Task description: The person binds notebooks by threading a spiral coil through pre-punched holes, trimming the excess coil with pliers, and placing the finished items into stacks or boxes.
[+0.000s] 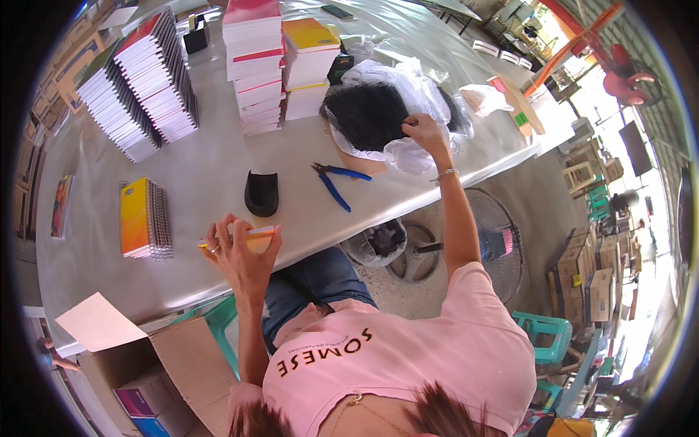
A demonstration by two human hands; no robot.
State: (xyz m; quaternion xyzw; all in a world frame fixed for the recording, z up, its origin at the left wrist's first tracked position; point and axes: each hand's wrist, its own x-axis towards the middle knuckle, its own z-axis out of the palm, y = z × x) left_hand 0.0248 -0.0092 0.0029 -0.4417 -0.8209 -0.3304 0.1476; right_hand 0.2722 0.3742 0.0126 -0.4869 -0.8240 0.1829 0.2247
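Observation:
My left hand (pixel 246 251) grips a small notebook (pixel 260 234) near the table's front edge, its pages and orange-yellow cover edge-on between thumb and fingers. Farther right, my right hand (pixel 426 133) reaches to a heap of black spiral binding coils (pixel 368 116) lying in a white plastic bag (pixel 408 154). Its fingertips are pinched together against the coils; anything between them is too small to make out. Between my hands lie a black curved holder (pixel 261 195) and blue-handled cutting pliers (pixel 336 182), their handles spread.
Coil-bound yellow notebooks (pixel 138 218) stand at the left. Tall notebook stacks (pixel 251 69) and black-coiled stacks (pixel 153 73) rise behind. A phone (pixel 336 12) lies at the back. Below the table's edge are a lined bin (pixel 378 244), a fan (pixel 495 240) and an open carton (pixel 182 357).

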